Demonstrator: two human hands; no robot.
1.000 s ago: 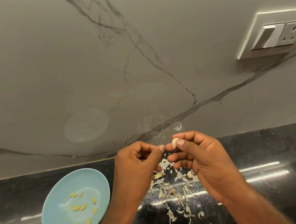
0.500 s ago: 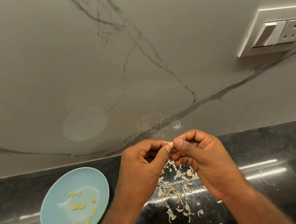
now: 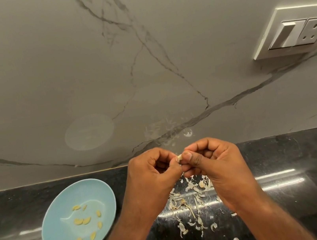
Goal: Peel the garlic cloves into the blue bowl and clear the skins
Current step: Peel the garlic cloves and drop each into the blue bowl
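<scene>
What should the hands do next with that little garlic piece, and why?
Probably keep picking the skin off. Both hands, left hand and right hand, pinch the garlic clove above the pile of skins, not over the blue bowl, so it likely isn't bare yet.

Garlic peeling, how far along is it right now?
Done: several peeled cloves lie in the blue bowl. In hand: the left hand and right hand pinch one garlic clove between them. Left: dropping it in the bowl and clearing the skins scattered on the black counter.
</scene>
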